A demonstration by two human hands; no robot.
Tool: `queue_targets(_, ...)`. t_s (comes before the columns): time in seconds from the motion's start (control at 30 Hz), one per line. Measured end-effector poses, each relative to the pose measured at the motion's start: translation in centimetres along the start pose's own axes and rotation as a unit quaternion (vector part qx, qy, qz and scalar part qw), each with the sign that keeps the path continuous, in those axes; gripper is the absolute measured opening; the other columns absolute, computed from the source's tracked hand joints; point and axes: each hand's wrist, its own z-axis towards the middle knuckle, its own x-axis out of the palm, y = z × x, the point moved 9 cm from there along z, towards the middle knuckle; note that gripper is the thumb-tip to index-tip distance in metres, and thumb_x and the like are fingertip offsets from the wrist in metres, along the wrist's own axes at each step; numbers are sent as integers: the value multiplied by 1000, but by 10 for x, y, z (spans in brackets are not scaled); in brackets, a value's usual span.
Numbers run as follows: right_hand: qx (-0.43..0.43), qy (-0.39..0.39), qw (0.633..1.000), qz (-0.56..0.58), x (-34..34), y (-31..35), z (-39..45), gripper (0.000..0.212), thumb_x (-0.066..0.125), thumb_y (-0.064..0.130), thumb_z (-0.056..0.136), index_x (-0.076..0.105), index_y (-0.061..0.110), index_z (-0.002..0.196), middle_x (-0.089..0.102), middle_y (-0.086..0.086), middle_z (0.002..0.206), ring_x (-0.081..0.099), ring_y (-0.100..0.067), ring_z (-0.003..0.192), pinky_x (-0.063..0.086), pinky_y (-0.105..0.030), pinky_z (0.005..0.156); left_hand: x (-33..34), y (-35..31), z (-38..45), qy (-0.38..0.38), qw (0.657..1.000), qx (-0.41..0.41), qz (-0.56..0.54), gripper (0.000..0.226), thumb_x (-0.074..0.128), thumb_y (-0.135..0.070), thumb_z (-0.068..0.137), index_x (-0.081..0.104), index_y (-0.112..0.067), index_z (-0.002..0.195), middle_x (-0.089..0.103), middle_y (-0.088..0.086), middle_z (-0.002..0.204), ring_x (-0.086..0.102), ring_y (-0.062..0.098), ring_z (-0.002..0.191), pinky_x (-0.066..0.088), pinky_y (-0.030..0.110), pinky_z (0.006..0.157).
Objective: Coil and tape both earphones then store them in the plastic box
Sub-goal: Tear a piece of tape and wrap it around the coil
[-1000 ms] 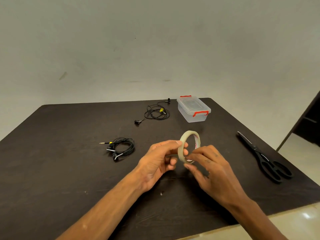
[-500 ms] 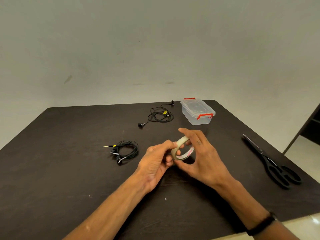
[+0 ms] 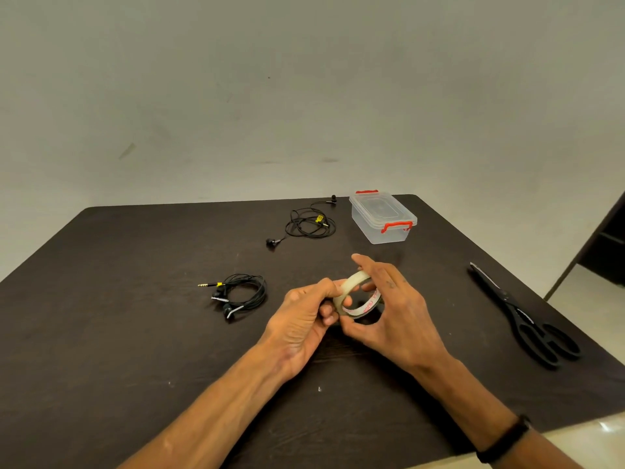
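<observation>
Tape roll (image 3: pixel 359 294) gripped by both hands above counter (image 3: pixel 135 333).
L hand (image 3: pixel 304 319) pinches near rim; R hand (image 3: pixel 392 313) curls round far side.

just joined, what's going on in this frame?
A person holds a roll of clear tape above the dark table. The left hand pinches one side of the roll while the right hand curls round the other, apparently hunting for the tape end. One pair of earphones lies coiled to the left, no tape on it that I can see; the other earphones sit loosely looped near the closed plastic box. Black scissors lie untouched on the right.
</observation>
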Motion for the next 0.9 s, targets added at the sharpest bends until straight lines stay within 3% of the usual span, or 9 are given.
queue_targets(0.23, -12, -17, 1000, -11, -1, 2, -1, 90, 82, 43, 74, 45, 27, 154, 57, 6, 131, 64, -5, 104, 63, -37, 79, -1, 0, -2, -14, 1000, 4, -5, 41, 64, -6, 94, 60, 23, 123, 60, 9, 70, 39, 7, 54, 33, 23, 56)
queue_targets(0.63, 0, -24, 1000, -12, -3, 0, -2, 89, 73, 54, 75, 44, 28, 156, 60, 8, 130, 65, -3, 97, 63, -36, 77, 2, -1, -3, -38, 999, 23, 2, 23, 58, -4, 97, 75, 10, 106, 58, 4, 62, 37, 8, 59, 33, 23, 58)
queue_targets(0.83, 1, -23, 1000, -9, -2, -1, -2, 92, 75, 54, 75, 42, 28, 157, 61, 6, 129, 65, -2, 95, 64, -36, 78, 3, -4, -3, -30, 999, 27, 6, 32, 56, -1, 96, 62, 25, 114, 62, 0, 59, 33, 12, 65, 33, 23, 60)
queue_targets(0.9, 3, -24, 1000, -6, -2, -2, -2, 93, 75, 55, 75, 41, 28, 157, 62, 6, 129, 65, -2, 93, 63, -35, 79, 4, -4, -3, -26, 999, 34, 5, 29, 54, 3, 95, 65, 22, 114, 63, 1, 61, 35, 10, 63, 34, 22, 60)
